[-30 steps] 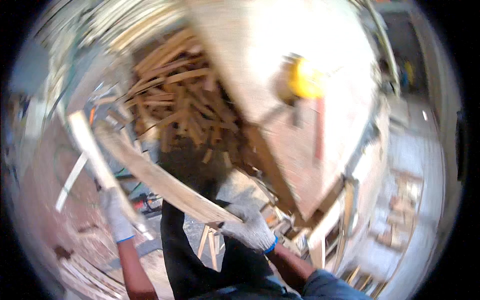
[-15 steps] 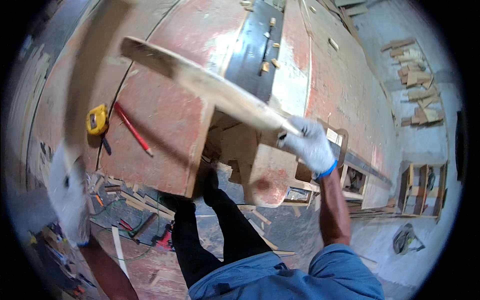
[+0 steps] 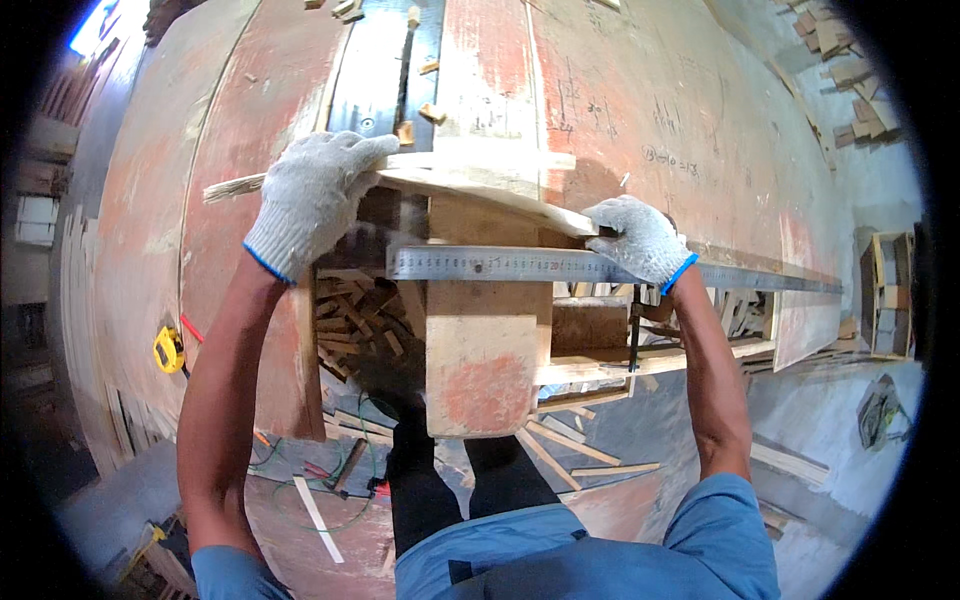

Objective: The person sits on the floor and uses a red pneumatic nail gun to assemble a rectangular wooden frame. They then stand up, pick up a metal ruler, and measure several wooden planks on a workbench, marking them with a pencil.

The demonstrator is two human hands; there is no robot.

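My left hand [image 3: 318, 195], in a pale knit glove with a blue cuff, is closed around wooden strips above the bench. One strip [image 3: 490, 160] lies roughly crosswise, its rough end jutting out left of the hand. A second, slightly curved strip [image 3: 500, 198] slants from the left hand down to my right hand [image 3: 640, 238]. The gloved right fingers close on that strip's right end, just above a metal ruler [image 3: 470, 264]. The ruler runs rightward beneath the right hand, and its left part crosses a worn wooden block [image 3: 482, 350].
The worn reddish bench top [image 3: 640, 120] has a dark metal strip and small offcuts. A yellow tape measure [image 3: 168, 349] and a red pencil [image 3: 191, 328] lie at left. Scrap wood fills the opening below; more scraps and cable litter the floor. A wooden frame [image 3: 888, 295] stands right.
My left hand has come from the lower left up over the bench, near the right hand. The slanted strip has swung nearer to level. The view has shifted, bringing the ruler into sight.
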